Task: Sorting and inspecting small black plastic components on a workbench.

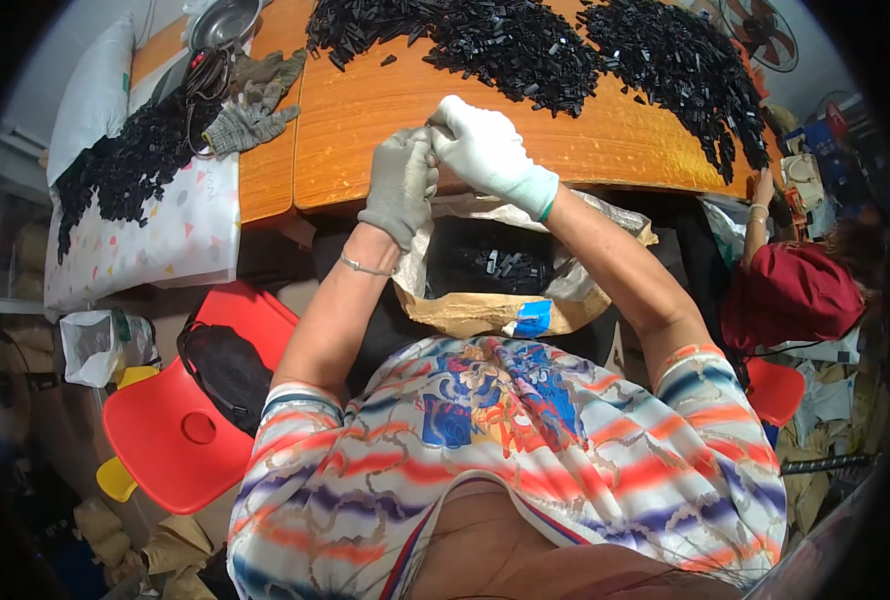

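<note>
My left hand point(401, 182), in a grey work glove, is closed above the near edge of the table. My right hand point(487, 148), in a white glove with a green cuff, touches it, thumb and fingers pinched together. Whatever lies between the fingertips is hidden by the gloves. Below both hands, an open paper sack point(475, 312) with a folded rim and a blue patch sits at my lap. Small black plastic pieces point(510, 265) show inside it. Beyond my hands, large heaps of similar small black pieces point(510, 52) lie on the orange wooden table point(355, 130).
Another heap of black pieces point(130, 160) lies on a patterned cover at the left, beside grey gloves point(250, 120) and a metal bowl point(227, 22). A red chair point(180, 440) with a black bag stands left. At the right a person in a dark red top point(795, 295) reaches toward the table.
</note>
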A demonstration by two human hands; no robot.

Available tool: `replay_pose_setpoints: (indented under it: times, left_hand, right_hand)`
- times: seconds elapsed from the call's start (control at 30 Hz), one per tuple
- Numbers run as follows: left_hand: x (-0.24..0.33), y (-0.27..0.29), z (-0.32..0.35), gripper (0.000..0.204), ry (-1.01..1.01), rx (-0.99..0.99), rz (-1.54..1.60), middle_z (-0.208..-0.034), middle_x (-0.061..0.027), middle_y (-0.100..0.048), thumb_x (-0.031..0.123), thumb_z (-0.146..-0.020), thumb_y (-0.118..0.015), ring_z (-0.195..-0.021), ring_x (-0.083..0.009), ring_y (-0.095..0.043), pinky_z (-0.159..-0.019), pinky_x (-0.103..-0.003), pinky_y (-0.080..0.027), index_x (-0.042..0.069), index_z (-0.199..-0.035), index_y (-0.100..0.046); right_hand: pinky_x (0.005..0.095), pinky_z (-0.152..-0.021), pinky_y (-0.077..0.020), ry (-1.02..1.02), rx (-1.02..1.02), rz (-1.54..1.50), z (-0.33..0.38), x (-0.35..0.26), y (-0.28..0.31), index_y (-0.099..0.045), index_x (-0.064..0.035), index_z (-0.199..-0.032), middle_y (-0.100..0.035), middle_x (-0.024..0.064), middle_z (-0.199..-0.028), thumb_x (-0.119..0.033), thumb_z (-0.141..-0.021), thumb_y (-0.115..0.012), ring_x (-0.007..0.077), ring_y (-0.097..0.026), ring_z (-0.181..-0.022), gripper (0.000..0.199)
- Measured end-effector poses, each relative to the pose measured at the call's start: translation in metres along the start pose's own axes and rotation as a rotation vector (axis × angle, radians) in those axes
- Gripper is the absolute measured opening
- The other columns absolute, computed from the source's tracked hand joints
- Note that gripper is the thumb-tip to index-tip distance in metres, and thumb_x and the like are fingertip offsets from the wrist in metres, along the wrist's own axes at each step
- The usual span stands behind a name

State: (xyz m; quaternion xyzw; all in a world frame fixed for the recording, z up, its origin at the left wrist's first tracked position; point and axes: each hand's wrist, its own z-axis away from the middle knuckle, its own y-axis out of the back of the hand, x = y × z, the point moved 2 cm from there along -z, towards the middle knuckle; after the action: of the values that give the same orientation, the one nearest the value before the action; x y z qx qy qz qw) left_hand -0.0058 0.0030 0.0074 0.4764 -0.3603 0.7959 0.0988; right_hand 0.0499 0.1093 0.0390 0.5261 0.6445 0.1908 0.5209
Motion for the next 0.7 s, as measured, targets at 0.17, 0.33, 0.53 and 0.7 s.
replay_pose_setpoints:
  times: [0.17, 0.33, 0.53, 0.7]
  left_hand:
    - [0.004, -0.006, 0.002, 0.013, -0.118, -0.038, -0.075, -0.066, 0.0027, -0.045, 0.02, -0.097, -0.048, -0.045, -0.0037, -0.033, -0.039, -0.019, -0.025, 0.008, -0.092, -0.051]
    - [0.002, 0.0, 0.007, 0.013, -0.097, -0.024, -0.101, -0.066, 0.0027, -0.045, 0.02, -0.097, -0.048, -0.046, -0.0037, -0.034, -0.04, -0.019, -0.026, 0.008, -0.094, -0.051]
    - [0.004, -0.008, 0.001, 0.017, -0.037, 0.011, -0.063, -0.065, 0.0018, -0.044, 0.019, -0.096, -0.048, -0.045, -0.005, -0.032, -0.04, -0.021, -0.024, 0.008, -0.083, -0.05]
    - [0.009, -0.012, -0.015, 0.024, 0.003, -0.042, -0.018, -0.062, 0.0016, -0.041, 0.016, -0.095, -0.048, -0.043, -0.0053, -0.03, -0.04, -0.022, -0.023, 0.007, -0.072, -0.047]
  right_hand:
    - [0.0367, -0.067, -0.0526, -0.067, 0.198, -0.167, 0.008, 0.0, -0.001, -0.061, -0.0053, -0.096, -0.067, 0.0144, -0.082, -0.017, -0.084, -0.061, 0.0306, -0.066, -0.075, 0.016]
    - [0.0371, -0.068, -0.0526, -0.068, 0.125, -0.114, 0.012, -0.003, 0.0, -0.061, -0.0053, -0.097, -0.067, 0.0149, -0.082, -0.018, -0.084, -0.061, 0.0307, -0.066, -0.076, 0.018]
    - [0.0428, -0.067, -0.0501, 0.003, -0.032, 0.046, -0.002, 0.004, 0.008, -0.058, -0.0066, -0.091, -0.065, 0.016, -0.077, -0.021, -0.083, -0.06, 0.036, -0.063, -0.074, 0.017]
    - [0.0438, -0.067, -0.0496, -0.013, 0.007, 0.082, -0.01, 0.014, 0.01, -0.058, -0.0066, -0.088, -0.064, 0.0166, -0.077, -0.023, -0.081, -0.062, 0.0366, -0.063, -0.076, 0.019]
